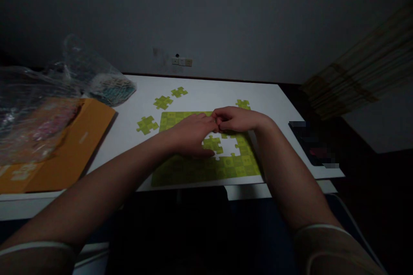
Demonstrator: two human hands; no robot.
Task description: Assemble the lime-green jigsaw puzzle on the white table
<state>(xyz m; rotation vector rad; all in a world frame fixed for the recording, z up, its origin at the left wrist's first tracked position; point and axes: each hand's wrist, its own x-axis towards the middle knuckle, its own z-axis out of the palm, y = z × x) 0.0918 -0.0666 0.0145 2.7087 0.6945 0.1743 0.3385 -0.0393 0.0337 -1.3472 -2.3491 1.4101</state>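
Note:
A yellow-green jigsaw puzzle (180, 174) lies on the white table, with a white gap in its middle right. My left hand (194, 134) rests flat on the puzzle, its thumb apart from the fingers. Beside the thumb, a puzzle piece (213, 145) borders the gap. My right hand (237, 119) is bent inward above the gap, its fingers curled together against the left fingertips. Whatever those curled fingers may hold is hidden. Just behind my right hand lies a loose piece (243, 104).
Several loose pieces lie left of and behind the puzzle, one being a nearer piece (147, 125). An orange envelope (93, 126) and clear plastic bags (35, 81) cover the table's left. A dark, partly blurred object (306, 144) sits at the right edge. Behind stands a wall (226, 21).

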